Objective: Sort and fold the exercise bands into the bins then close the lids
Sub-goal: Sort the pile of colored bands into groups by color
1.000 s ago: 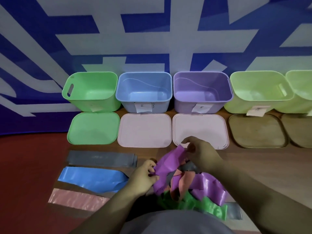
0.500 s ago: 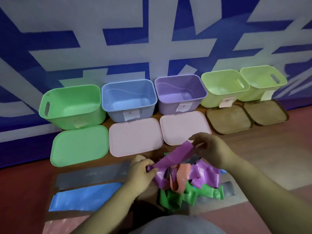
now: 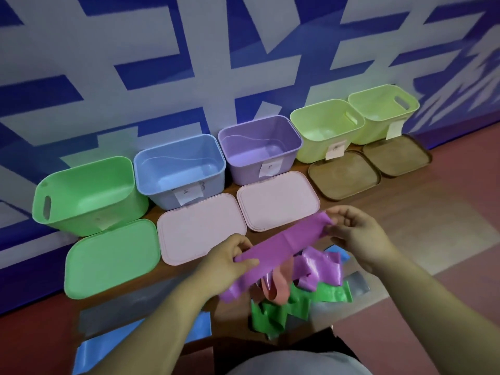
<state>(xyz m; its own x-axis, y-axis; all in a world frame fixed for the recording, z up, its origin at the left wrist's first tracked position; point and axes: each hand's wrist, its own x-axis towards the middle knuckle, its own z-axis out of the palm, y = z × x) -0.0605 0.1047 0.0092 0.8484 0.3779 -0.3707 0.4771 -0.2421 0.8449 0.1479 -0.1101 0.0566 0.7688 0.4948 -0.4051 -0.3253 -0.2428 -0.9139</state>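
A purple band [image 3: 286, 243] is stretched flat between both hands above a tangled pile of bands [image 3: 300, 290] in purple, orange, green and grey. My left hand [image 3: 230, 259] pinches its near end and my right hand [image 3: 354, 231] pinches its far end. Behind stand open bins in a row: green bin [image 3: 84, 193], blue bin [image 3: 180, 169], purple bin [image 3: 259, 147] and two yellow-green bins [image 3: 326, 133]. Each bin's lid lies flat in front of it.
A green lid [image 3: 111, 258], two pink lids [image 3: 200, 228] and two brown lids [image 3: 343, 174] lie on the floor. A grey band [image 3: 113, 312] and a blue band [image 3: 113, 345] lie flat at the left. A blue-and-white wall backs the bins.
Both hands have pulled the purple band up out of the pile and spread it taut. The camera has swung left and tilted, so the bins now run diagonally.
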